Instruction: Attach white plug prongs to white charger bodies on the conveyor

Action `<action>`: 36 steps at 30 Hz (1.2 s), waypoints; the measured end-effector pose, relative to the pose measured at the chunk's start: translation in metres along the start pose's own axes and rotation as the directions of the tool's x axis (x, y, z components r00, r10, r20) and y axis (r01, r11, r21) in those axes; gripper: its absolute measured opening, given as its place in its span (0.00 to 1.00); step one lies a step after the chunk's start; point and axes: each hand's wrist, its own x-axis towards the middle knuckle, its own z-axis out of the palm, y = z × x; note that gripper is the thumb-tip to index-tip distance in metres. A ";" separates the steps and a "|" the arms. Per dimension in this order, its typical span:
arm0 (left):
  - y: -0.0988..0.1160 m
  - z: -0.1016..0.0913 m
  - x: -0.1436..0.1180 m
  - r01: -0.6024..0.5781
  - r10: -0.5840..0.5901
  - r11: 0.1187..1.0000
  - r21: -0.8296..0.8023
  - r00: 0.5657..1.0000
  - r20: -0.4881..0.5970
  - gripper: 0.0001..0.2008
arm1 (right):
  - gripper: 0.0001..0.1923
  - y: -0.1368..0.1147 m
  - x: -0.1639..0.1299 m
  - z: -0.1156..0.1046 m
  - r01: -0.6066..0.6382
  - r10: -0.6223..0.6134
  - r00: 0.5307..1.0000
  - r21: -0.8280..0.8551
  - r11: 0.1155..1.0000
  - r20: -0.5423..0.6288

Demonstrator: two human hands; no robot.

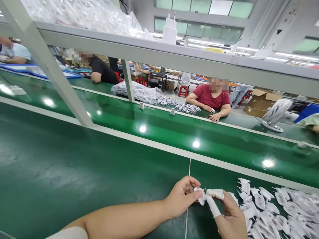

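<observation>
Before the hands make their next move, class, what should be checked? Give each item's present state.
1. Small white part pinched between both hands: ok.
2. Left hand fingertips on the part: ok.
3. Right hand wearing white finger cots: ok.
4. Pile of white parts lying beside the right hand: ok.
5. Part free of defects: cannot tell.
6. Green bench under the hands: ok.

Glossy dark green table [74,172] crossed by pale grey-white dividing strips [139,141]. White plastic plug parts [271,209] heaped at lower right. White finger cots [214,199] on fingertips. Light grey metal frame [154,53] overhead. Red shirt [211,96] on a person opposite, black shirt [104,71] further left. Brown cardboard box [259,101], white fan [275,114].
</observation>
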 end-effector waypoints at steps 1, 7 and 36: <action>0.000 0.000 -0.001 -0.008 0.007 0.998 0.056 1.000 0.014 0.25 | 0.09 -0.001 0.001 0.000 0.029 -0.029 1.000 -0.036 0.999 -0.002; 0.003 -0.003 -0.010 -0.303 0.304 0.831 0.467 0.950 0.075 0.07 | 0.06 -0.005 0.002 -0.001 0.185 -0.184 0.983 -0.123 0.975 0.020; -0.012 -0.018 -0.010 -0.213 0.232 0.668 0.713 0.970 0.073 0.09 | 0.13 -0.004 -0.008 0.005 0.062 0.008 0.961 -0.243 0.968 0.275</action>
